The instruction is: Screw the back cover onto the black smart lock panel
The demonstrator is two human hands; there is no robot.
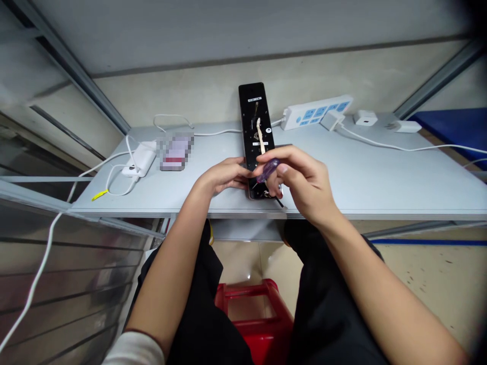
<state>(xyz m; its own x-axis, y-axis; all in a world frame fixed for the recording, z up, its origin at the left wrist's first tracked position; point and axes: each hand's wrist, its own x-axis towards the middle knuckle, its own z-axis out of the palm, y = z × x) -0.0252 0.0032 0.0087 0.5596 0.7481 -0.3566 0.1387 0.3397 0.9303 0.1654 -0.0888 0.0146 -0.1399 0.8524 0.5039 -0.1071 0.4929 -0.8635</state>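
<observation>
A long black door lock panel (249, 109) lies lengthwise on the desk, its back with small labels, screws and a pale cable (261, 136) facing up. My left hand (226, 175) grips the panel's left edge near its lower end. Over the lower part of the panel, my right hand (304, 180) is closed around the translucent purple handle of a screwdriver (268, 170). Its thin shaft points down and left toward the panel; whether the tip touches a screw cannot be made out. My right fingers hide part of the panel.
On the light grey desk (213, 197), a white power strip (317, 111) and white chargers (365, 118) are at the back right. At left are a pixelated phone (175, 154) and a white power bank (140, 158) with cables. A red stool (262, 329) is below me.
</observation>
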